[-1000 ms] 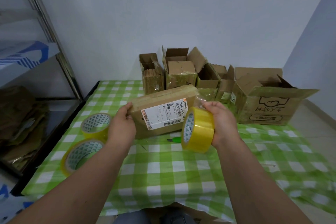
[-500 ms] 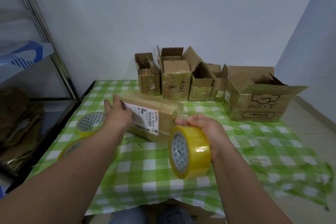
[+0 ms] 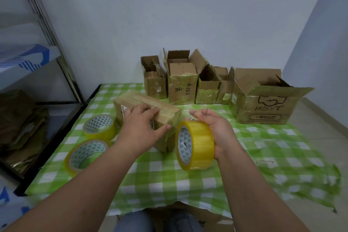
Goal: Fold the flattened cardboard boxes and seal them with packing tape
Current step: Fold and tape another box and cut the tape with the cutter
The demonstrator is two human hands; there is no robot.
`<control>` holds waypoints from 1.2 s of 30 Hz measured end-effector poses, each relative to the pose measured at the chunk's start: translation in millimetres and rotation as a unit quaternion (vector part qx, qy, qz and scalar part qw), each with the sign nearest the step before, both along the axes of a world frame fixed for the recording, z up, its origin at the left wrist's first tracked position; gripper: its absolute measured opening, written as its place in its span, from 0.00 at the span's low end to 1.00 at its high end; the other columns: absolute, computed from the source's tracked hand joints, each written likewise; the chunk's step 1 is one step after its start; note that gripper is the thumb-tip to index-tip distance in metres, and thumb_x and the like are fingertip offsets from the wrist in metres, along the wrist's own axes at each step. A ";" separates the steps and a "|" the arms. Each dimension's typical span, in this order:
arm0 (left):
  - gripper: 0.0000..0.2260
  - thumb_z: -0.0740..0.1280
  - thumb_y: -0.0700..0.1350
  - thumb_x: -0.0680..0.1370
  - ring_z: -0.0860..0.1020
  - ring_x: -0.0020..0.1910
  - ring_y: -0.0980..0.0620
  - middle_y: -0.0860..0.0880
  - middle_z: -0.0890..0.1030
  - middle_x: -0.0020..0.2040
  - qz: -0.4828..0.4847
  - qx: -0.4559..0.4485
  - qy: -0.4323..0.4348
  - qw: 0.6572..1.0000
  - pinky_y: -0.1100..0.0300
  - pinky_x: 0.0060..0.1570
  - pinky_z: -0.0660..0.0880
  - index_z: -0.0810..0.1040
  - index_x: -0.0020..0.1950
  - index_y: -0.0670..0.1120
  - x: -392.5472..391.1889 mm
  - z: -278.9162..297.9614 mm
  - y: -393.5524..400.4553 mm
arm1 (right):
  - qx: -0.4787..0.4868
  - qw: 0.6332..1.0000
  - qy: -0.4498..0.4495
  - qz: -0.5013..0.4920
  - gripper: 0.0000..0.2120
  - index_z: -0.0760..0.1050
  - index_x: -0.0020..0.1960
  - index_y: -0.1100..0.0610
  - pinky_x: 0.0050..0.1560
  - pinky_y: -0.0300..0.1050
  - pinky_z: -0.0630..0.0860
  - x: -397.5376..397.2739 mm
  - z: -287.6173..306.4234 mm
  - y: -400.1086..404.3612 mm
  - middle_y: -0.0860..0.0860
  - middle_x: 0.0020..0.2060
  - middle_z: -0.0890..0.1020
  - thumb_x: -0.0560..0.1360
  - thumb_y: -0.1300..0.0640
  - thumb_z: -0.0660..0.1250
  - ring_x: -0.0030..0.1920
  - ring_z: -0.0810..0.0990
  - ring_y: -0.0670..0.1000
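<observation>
The closed cardboard box [image 3: 150,108] lies on the green-and-white checked tablecloth [image 3: 169,181], a long brown carton set at a slant, its top glossy with yellowish tape and a white shipping label partly showing on its near side. The left hand [image 3: 140,128] lies across the near end of it, fingers spread fairly straight over the top and thumb reaching to the corner, pressing rather than gripping. The right hand [image 3: 212,130] is wrapped round a fat yellow tape roll [image 3: 194,145], held on edge just beside the box's near corner, its white patterned core facing left; a clear strip of tape seems to run from the roll to the box, though it is hard to make out. To the left of the box two more tape rolls sit on the cloth, the farther roll [image 3: 99,126] just beside the box and the nearer roll [image 3: 85,154] tipped slightly, partly behind the left forearm. Along the far edge of the table stands a row of open boxes [image 3: 181,84], some with flaps up, and a large open carton [image 3: 263,105] with a drawing on its side stands at the right end. A metal shelf [image 3: 47,30] rises on the left, with flattened cardboard [image 3: 20,124] heaped on a lower level. Behind is a plain pale wall [image 3: 169,5].
</observation>
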State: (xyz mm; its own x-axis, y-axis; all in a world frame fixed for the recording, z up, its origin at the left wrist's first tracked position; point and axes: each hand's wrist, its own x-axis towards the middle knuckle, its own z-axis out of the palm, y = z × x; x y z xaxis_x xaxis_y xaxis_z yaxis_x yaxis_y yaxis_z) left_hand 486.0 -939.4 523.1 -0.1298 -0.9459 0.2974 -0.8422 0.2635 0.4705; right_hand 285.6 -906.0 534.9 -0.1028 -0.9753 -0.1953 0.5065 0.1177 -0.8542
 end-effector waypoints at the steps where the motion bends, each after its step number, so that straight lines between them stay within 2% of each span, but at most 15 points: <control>1: 0.32 0.71 0.63 0.71 0.60 0.70 0.50 0.52 0.70 0.70 -0.015 0.001 0.009 1.000 0.53 0.72 0.59 0.74 0.72 0.52 2.2 0.9 1.3 | 0.003 1.000 0.004 0.003 0.09 0.74 0.39 0.59 0.37 0.52 0.82 1.1 1.2 -1.1 0.55 0.51 0.85 0.77 0.67 0.65 0.45 0.86 0.55; 5: 0.23 0.73 0.46 0.72 0.68 0.70 0.58 0.56 0.74 0.68 -0.076 0.022 0.092 0.993 0.61 0.72 0.60 0.79 0.67 0.49 14.3 8.2 6.1 | 0.018 0.999 0.016 0.046 0.09 0.73 0.39 0.60 0.41 0.51 0.82 9.3 2.4 0.5 0.58 0.51 0.85 0.78 0.67 0.64 0.43 0.86 0.54; 9: 0.22 0.69 0.35 0.73 0.66 0.69 0.67 0.59 0.75 0.67 -0.092 0.077 0.159 0.980 0.71 0.69 0.56 0.80 0.65 0.49 30.0 11.4 7.3 | 0.018 0.995 0.026 0.092 0.11 0.73 0.37 0.60 0.43 0.51 0.82 17.4 0.2 6.7 0.56 0.46 0.86 0.78 0.68 0.62 0.43 0.86 0.55; 11: 0.23 0.67 0.32 0.73 0.65 0.70 0.66 0.61 0.74 0.67 -0.094 0.099 0.170 0.976 0.68 0.72 0.56 0.80 0.65 0.49 34.5 11.1 8.6 | 0.019 0.994 0.034 0.099 0.11 0.72 0.38 0.60 0.41 0.50 0.82 20.7 -0.6 9.2 0.56 0.44 0.86 0.78 0.68 0.61 0.42 0.86 0.54; 14: 0.25 0.66 0.32 0.74 0.64 0.71 0.63 0.63 0.71 0.66 -0.094 0.105 0.157 0.977 0.66 0.72 0.55 0.77 0.68 0.50 35.4 13.1 12.2 | 0.013 0.993 0.056 0.103 0.09 0.73 0.40 0.61 0.42 0.50 0.81 23.7 0.3 11.1 0.57 0.43 0.85 0.78 0.68 0.61 0.39 0.85 0.52; 17: 0.21 0.67 0.40 0.77 0.66 0.67 0.62 0.60 0.71 0.64 -0.074 0.064 0.166 0.981 0.66 0.66 0.60 0.76 0.69 0.54 28.9 20.5 18.2 | -0.007 0.990 0.084 0.113 0.09 0.73 0.41 0.61 0.48 0.54 0.79 23.9 5.0 12.2 0.57 0.40 0.83 0.78 0.68 0.62 0.41 0.83 0.55; 20: 0.12 0.66 0.51 0.79 0.70 0.64 0.57 0.57 0.75 0.60 -0.070 0.025 0.189 0.979 0.67 0.55 0.67 0.80 0.61 0.53 17.4 35.2 27.8 | -0.030 0.986 0.109 0.126 0.09 0.74 0.40 0.61 0.54 0.60 0.74 25.1 12.1 14.8 0.58 0.38 0.82 0.79 0.67 0.62 0.46 0.78 0.60; 23: 0.10 0.68 0.55 0.77 0.74 0.58 0.56 0.54 0.78 0.55 -0.094 0.033 0.189 0.977 0.60 0.54 0.71 0.82 0.54 0.53 5.2 50.6 36.9 | -0.047 0.980 0.133 0.139 0.07 0.73 0.43 0.61 0.47 0.53 0.75 27.0 17.1 20.1 0.57 0.37 0.82 0.79 0.66 0.63 0.43 0.79 0.58; 27: 0.05 0.73 0.52 0.74 0.77 0.44 0.59 0.55 0.80 0.46 -0.100 0.092 0.134 0.982 0.64 0.43 0.73 0.81 0.47 0.53 -3.1 65.2 42.8 | -0.058 0.977 0.142 0.146 0.07 0.74 0.43 0.61 0.36 0.46 0.74 28.6 20.8 27.8 0.58 0.36 0.81 0.79 0.66 0.63 0.32 0.78 0.51; 30: 0.05 0.75 0.48 0.74 0.77 0.34 0.62 0.54 0.82 0.37 -0.104 0.122 0.135 0.978 0.70 0.34 0.72 0.81 0.42 0.48 -3.2 67.8 46.1 | -0.073 0.974 0.147 0.154 0.08 0.75 0.41 0.61 0.37 0.47 0.74 28.6 22.0 33.1 0.57 0.35 0.81 0.78 0.66 0.63 0.33 0.77 0.52; 34: 0.08 0.76 0.43 0.73 0.80 0.35 0.52 0.41 0.84 0.42 -0.117 0.209 0.237 0.941 0.57 0.38 0.79 0.81 0.45 0.39 -0.6 69.9 52.5 | -0.083 0.969 0.185 0.138 0.09 0.77 0.40 0.59 0.47 0.53 0.70 30.5 21.4 37.3 0.58 0.36 0.79 0.77 0.67 0.65 0.39 0.74 0.56; 36: 0.07 0.75 0.40 0.74 0.79 0.34 0.51 0.38 0.84 0.42 -0.117 0.223 0.243 0.937 0.58 0.37 0.79 0.80 0.45 0.38 1.7 70.3 54.7 | -0.090 0.964 0.215 0.130 0.09 0.78 0.39 0.58 0.46 0.50 0.70 31.3 21.1 38.8 0.54 0.33 0.79 0.76 0.66 0.67 0.37 0.75 0.53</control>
